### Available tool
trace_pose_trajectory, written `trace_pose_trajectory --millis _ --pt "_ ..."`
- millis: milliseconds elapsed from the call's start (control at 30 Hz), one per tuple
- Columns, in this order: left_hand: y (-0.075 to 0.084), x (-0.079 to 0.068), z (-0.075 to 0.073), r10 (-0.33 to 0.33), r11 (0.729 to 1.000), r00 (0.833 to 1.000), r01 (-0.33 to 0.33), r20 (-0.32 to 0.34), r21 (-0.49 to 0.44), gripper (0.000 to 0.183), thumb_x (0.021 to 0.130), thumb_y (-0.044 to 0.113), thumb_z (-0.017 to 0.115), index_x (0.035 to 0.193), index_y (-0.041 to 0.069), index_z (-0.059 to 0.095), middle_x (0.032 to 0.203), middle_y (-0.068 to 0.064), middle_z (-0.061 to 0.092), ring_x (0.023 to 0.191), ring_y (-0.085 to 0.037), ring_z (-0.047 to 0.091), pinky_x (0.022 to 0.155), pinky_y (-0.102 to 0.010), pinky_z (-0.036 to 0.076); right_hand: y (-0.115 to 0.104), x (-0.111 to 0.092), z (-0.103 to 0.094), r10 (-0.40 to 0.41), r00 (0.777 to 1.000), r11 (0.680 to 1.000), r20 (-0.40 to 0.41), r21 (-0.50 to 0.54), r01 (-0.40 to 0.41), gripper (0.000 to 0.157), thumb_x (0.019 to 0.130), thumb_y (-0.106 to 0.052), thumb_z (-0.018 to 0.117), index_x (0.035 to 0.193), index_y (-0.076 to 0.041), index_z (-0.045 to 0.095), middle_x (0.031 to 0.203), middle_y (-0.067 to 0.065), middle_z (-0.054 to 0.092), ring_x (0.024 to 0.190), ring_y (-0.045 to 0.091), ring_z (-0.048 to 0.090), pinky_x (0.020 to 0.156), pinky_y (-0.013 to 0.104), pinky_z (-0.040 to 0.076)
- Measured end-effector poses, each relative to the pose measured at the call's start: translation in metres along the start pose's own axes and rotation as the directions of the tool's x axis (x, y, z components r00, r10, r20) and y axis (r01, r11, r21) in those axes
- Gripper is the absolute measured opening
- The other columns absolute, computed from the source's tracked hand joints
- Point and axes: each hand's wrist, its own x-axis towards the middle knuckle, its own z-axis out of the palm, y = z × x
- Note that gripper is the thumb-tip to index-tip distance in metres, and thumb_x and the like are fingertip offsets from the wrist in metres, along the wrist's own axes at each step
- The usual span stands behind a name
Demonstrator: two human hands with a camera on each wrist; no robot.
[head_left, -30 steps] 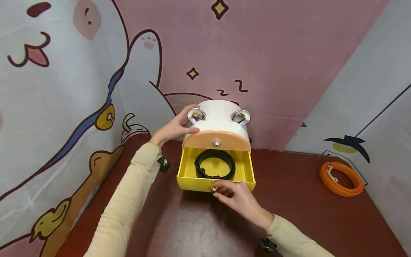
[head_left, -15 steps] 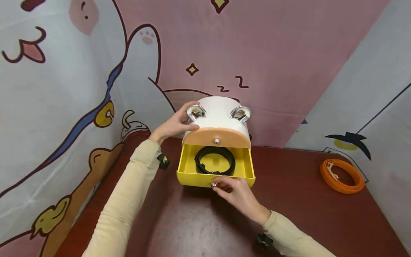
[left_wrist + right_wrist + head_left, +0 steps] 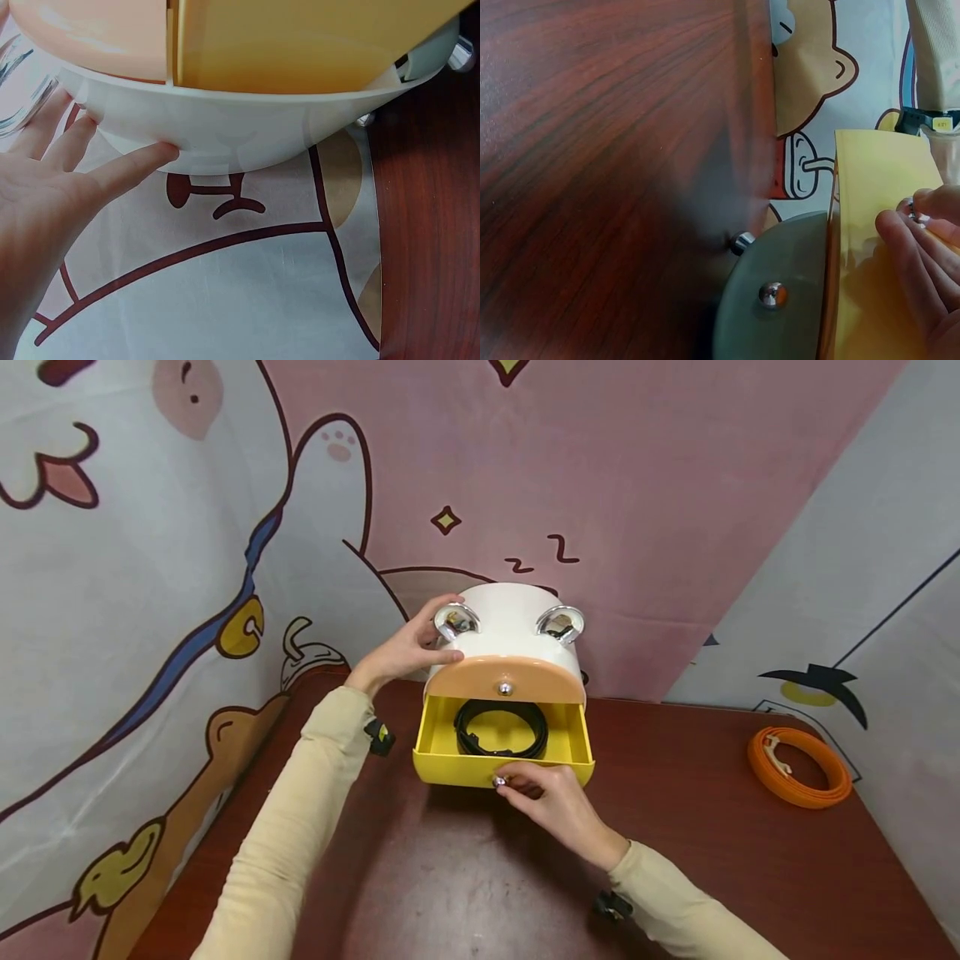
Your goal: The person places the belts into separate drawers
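A white rounded drawer box point(image 3: 517, 625) with silver ear-shaped trims stands against the back wall hanging. Its orange upper drawer point(image 3: 480, 681) is closed; the yellow lower drawer point(image 3: 442, 768) sticks out toward me. Inside that drawer lies a coiled black belt point(image 3: 540, 727). My left hand point(image 3: 401, 652) rests on the box's left side, fingers spread along the wall in the left wrist view and thumb near the front. With thumb and fingers, my right hand point(image 3: 558, 806) pinches the round silver knob point(image 3: 499, 782) on the yellow drawer, also seen in the right wrist view.
A coiled orange belt point(image 3: 798, 768) with a cream buckle lies at the right of the dark red table point(image 3: 675, 843). Printed cloth point(image 3: 637, 510) hangs behind and along both sides. Small silver feet point(image 3: 772, 295) are under the box.
The yellow drawer has slid partway inward, with my right hand following on its knob. Less of the drawer's inside shows. My left hand keeps its place on the box. The head view has shifted slightly.
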Motion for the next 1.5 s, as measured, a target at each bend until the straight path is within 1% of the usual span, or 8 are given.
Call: trace_pose_trajectory --millis 467,600,733,833,1033,1200,1333,1500 --pt "-0.002 0.001 0.001 0.031 0.999 0.999 -0.030 0.010 -0.031 0.081 0.088 -0.003 0.067 0.151 0.019 0.022 0.129 -0.020 0.053 0.104 -0.029 0.057 0.087 -0.034 0.046 0.004 0.001 0.001 -0.008 1.000 1.000 -0.021 0.018 0.008 0.022 0.079 0.001 0.078 0.098 -0.006 0.071 0.085 0.000 0.072 0.072 0.005 0.067 0.060 0.018 0.051" --pt "-0.003 0.001 0.001 0.038 0.999 0.999 -0.038 0.004 -0.033 0.080 0.088 -0.003 0.067 0.151 0.019 0.023 0.128 -0.019 0.053 0.107 -0.029 0.056 0.088 -0.035 0.045 0.008 0.005 0.001 0.008 1.000 1.000 -0.029 0.030 -0.007 0.021 0.079 0.001 0.078 0.098 -0.006 0.071 0.087 0.000 0.072 0.072 0.005 0.067 0.061 0.019 0.052" --pt "-0.004 0.002 0.002 0.048 0.998 0.999 -0.048 0.012 -0.042 0.079 0.088 -0.004 0.067 0.151 0.018 0.023 0.128 -0.020 0.053 0.106 -0.029 0.056 0.088 -0.035 0.044 0.014 0.008 0.003 0.025 0.999 0.999 -0.042 0.040 -0.023 0.019 0.080 0.001 0.077 0.097 -0.005 0.072 0.088 0.002 0.072 0.071 0.004 0.066 0.061 0.020 0.052" --pt "-0.004 0.001 0.002 0.052 0.997 0.999 -0.051 0.014 -0.050 0.080 0.088 -0.005 0.067 0.151 0.016 0.023 0.129 -0.020 0.053 0.106 -0.028 0.057 0.089 -0.034 0.044 0.017 0.009 0.005 0.021 0.999 0.999 -0.048 0.037 -0.019 0.020 0.079 0.001 0.078 0.097 -0.005 0.071 0.087 0.002 0.072 0.071 0.004 0.066 0.060 0.020 0.052" --pt "-0.003 0.000 0.000 0.054 0.997 0.998 -0.053 0.012 -0.057 0.079 0.088 -0.005 0.066 0.151 0.017 0.023 0.131 -0.020 0.052 0.108 -0.030 0.056 0.090 -0.035 0.043 0.019 0.011 0.006 0.013 0.998 0.998 -0.062 0.057 -0.009 0.023 0.078 0.004 0.077 0.098 -0.005 0.071 0.088 0.001 0.072 0.071 0.006 0.067 0.060 0.021 0.053" --pt "-0.003 0.000 0.000 0.054 0.997 0.998 -0.053 0.019 -0.060 0.079 0.088 -0.005 0.066 0.151 0.018 0.023 0.130 -0.020 0.052 0.106 -0.029 0.056 0.089 -0.034 0.044 0.023 0.015 0.007 0.004 0.997 0.998 -0.074 0.064 0.001 0.024 0.077 0.006 0.078 0.098 -0.004 0.071 0.089 0.002 0.072 0.071 0.007 0.067 0.061 0.021 0.053" --pt "-0.004 0.000 0.000 0.059 0.996 0.998 -0.058 0.019 -0.062 0.079 0.088 -0.005 0.066 0.151 0.018 0.023 0.129 -0.021 0.053 0.103 -0.027 0.057 0.087 -0.033 0.044 0.029 0.018 0.008 0.002 0.996 0.998 -0.085 0.059 0.003 0.024 0.077 0.006 0.078 0.097 -0.005 0.071 0.088 0.003 0.072 0.071 0.008 0.068 0.060 0.022 0.053" --pt "-0.003 0.000 0.000 0.052 0.997 0.999 -0.051 0.015 -0.059 0.079 0.089 -0.004 0.066 0.151 0.019 0.023 0.129 -0.019 0.052 0.105 -0.027 0.056 0.087 -0.033 0.044 0.034 0.023 0.007 0.006 0.997 0.998 -0.079 0.063 -0.001 0.023 0.078 0.004 0.077 0.097 -0.005 0.071 0.087 0.004 0.072 0.071 0.010 0.068 0.060 0.023 0.053"
